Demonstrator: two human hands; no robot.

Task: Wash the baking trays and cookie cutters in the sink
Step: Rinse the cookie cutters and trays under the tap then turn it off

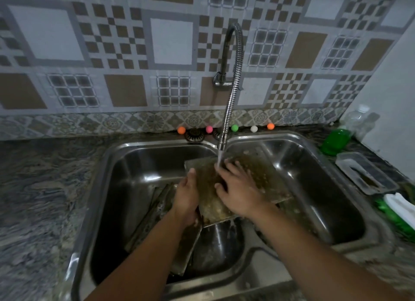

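The left hand (187,196) grips the baking tray (265,181) by its edge, tilting it under the faucet (226,129) stream; right hand (235,188) fingers spread flat, rubbing residue.

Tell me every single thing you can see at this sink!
baking tray: one, dirty brown, held tilted under the running water across the divider of the sink
more trays: at least two, dark metal, leaning in the left basin
sink: one, steel, two basins
faucet: one, silver, bendy hose, on the wall, water running
little balls: five, two orange, pink, green, white, in a row behind the sink
green bottle: one, right counter
clear bottle: one, right corner by the wall
plastic container: one, whitish, right counter
green and white item: one, far right edge, unclear what
left hand: gripping the tray's left edge
right hand: flat on the tray, rubbing side
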